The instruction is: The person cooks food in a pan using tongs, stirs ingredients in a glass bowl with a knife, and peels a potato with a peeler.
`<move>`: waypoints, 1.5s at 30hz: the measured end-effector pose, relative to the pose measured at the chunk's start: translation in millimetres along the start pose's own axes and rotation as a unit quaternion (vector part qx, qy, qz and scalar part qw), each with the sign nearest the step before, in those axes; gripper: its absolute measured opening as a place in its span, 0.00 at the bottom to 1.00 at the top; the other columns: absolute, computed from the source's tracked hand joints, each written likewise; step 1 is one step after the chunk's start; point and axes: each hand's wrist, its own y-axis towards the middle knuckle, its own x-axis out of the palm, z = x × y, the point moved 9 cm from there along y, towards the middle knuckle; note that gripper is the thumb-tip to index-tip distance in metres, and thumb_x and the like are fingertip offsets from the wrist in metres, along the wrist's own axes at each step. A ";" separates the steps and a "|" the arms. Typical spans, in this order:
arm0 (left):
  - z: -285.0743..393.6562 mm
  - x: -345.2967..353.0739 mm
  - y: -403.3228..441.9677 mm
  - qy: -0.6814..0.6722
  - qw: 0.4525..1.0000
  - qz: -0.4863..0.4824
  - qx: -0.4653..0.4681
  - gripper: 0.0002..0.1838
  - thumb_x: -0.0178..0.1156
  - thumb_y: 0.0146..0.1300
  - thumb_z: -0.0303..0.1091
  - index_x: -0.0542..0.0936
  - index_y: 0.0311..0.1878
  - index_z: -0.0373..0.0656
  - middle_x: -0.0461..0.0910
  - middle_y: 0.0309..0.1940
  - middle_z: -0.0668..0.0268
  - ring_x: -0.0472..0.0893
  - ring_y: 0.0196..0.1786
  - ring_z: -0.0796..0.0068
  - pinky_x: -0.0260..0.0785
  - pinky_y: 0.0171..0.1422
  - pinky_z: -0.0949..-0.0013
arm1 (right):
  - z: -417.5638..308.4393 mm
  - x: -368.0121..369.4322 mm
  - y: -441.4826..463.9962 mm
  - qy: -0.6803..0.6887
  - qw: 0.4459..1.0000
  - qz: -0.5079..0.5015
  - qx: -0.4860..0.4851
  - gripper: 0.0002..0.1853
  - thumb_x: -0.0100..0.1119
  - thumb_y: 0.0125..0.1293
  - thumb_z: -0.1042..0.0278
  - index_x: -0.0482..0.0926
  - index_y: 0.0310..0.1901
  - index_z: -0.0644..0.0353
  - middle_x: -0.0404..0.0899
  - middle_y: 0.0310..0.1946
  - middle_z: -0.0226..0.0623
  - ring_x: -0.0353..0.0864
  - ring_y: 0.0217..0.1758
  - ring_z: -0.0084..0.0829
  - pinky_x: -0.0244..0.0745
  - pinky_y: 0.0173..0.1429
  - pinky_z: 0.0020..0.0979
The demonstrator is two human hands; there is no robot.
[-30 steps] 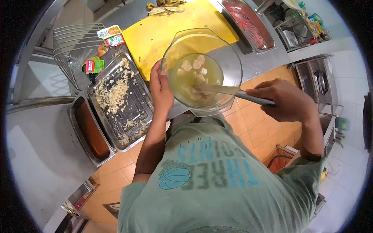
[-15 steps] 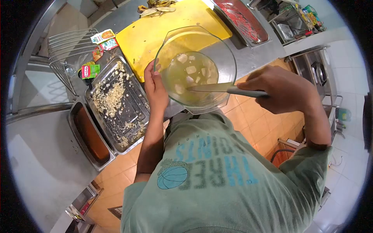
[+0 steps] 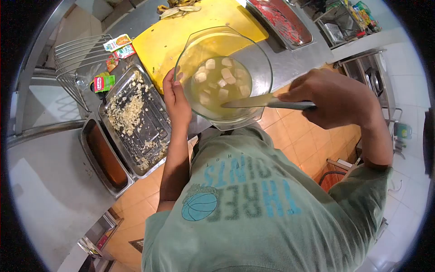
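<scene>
A large clear glass bowl [image 3: 263, 68] holds a cloudy yellow-green liquid [image 3: 213, 94] with several pale chunks [image 3: 228, 76] in it. My left hand [image 3: 177, 103] grips the bowl's left side, thumb at the rim and fingers partly hidden behind the glass. In my right hand [image 3: 331, 97] is a knife [image 3: 251, 101], its handle inside my closed fingers. The blade reaches left over the near right rim, its tip at the liquid's surface near the chunks.
Behind the bowl lies a yellow cutting board [image 3: 152, 41], with peels [image 3: 181, 10] at its far edge. A metal tray [image 3: 154, 124] of pale chopped bits and a pan of brown liquid [image 3: 102, 154] stand left. Sachets [image 3: 117, 43] lie near a wire rack [image 3: 74, 59]. A red-stained tray [image 3: 281, 22] is back right.
The chunks have shifted about in the liquid. The bowl and my left hand have moved slightly left and up in view; the knife stays in the bowl.
</scene>
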 end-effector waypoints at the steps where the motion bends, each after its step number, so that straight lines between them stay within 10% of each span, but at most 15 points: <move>1: -2.0 0.5 0.2 -0.005 1.000 -0.003 0.000 0.18 0.38 0.69 0.29 0.65 0.60 0.38 0.70 0.56 0.58 0.70 0.59 0.68 0.58 0.63 0.67 | 2.9 -0.5 -5.0 -0.027 0.998 -0.035 0.035 0.21 0.53 0.44 0.82 0.79 0.44 0.61 0.78 0.31 0.46 0.78 0.36 0.46 0.74 0.42 0.39; 8: -0.8 2.1 0.7 -0.020 1.000 -0.008 0.010 0.18 0.38 0.70 0.29 0.64 0.60 0.37 0.70 0.57 0.58 0.70 0.59 0.67 0.59 0.63 0.67 | 9.8 -16.4 8.5 -0.091 0.988 0.124 0.003 0.23 0.56 0.45 0.83 0.77 0.48 0.64 0.77 0.35 0.47 0.77 0.37 0.48 0.72 0.41 0.41; 36: -2.7 1.8 -0.2 -0.013 1.000 -0.010 0.002 0.19 0.37 0.70 0.32 0.63 0.61 0.38 0.68 0.60 0.56 0.69 0.61 0.61 0.59 0.65 0.63 | 19.3 0.5 1.1 -0.068 0.994 0.025 0.081 0.17 0.55 0.55 0.77 0.75 0.49 0.66 0.79 0.30 0.50 0.77 0.34 0.48 0.70 0.38 0.42; 39: -4.8 2.2 0.6 -0.020 1.000 -0.007 -0.002 0.19 0.37 0.70 0.32 0.63 0.61 0.37 0.68 0.59 0.57 0.70 0.61 0.62 0.59 0.64 0.63 | 4.2 -2.1 5.0 -0.049 0.986 0.161 -0.007 0.05 0.53 0.54 0.73 0.78 0.30 0.64 0.76 0.22 0.50 0.78 0.29 0.49 0.73 0.34 0.43; 45: -3.6 1.3 0.8 -0.037 0.999 0.001 -0.008 0.17 0.38 0.70 0.28 0.64 0.60 0.37 0.70 0.57 0.58 0.71 0.58 0.67 0.60 0.61 0.68 | -3.2 -4.7 -6.6 -0.013 0.998 0.045 0.033 0.05 0.54 0.54 0.72 0.78 0.30 0.63 0.76 0.21 0.50 0.79 0.29 0.47 0.74 0.35 0.42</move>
